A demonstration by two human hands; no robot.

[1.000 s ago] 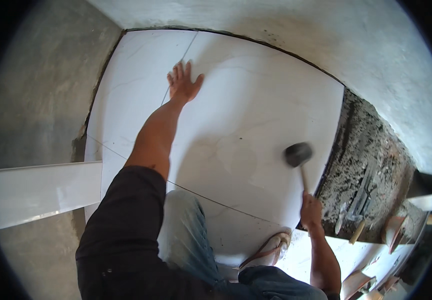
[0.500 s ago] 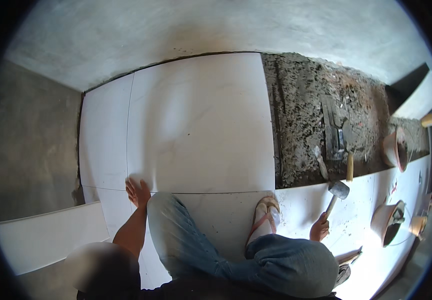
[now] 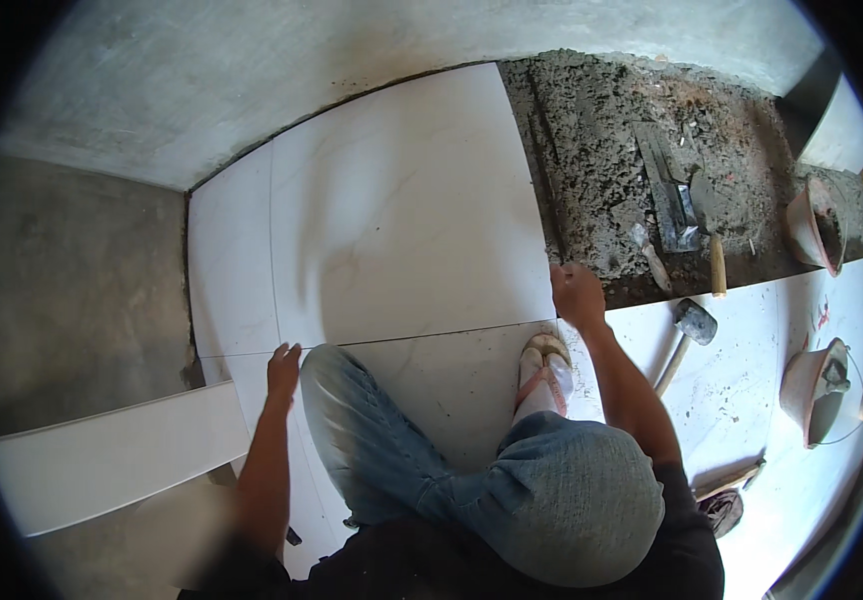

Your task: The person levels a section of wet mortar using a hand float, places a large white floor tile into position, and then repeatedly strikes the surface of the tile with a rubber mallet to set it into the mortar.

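Note:
A large white floor tile with faint grey veins lies against the wall, its right edge beside rough mortar. My right hand is closed at the tile's near right corner, fingers curled against its edge; the fingertips are partly hidden. Beside my knee, my left hand touches the tile joint near the front left corner, its fingers extended and holding nothing. A rubber mallet with a dark head rests on the laid white tiles to the right, out of my grip.
On the mortar bed lie a notched trowel, a pointed trowel with a wooden handle and a small scraper. Two buckets stand at right. A white panel lies at lower left.
My right hand has let go of the mallet, now lying on the tiles, and moved up and left to the tile's edge. My left hand has drawn in its spread fingers. The view has shifted.

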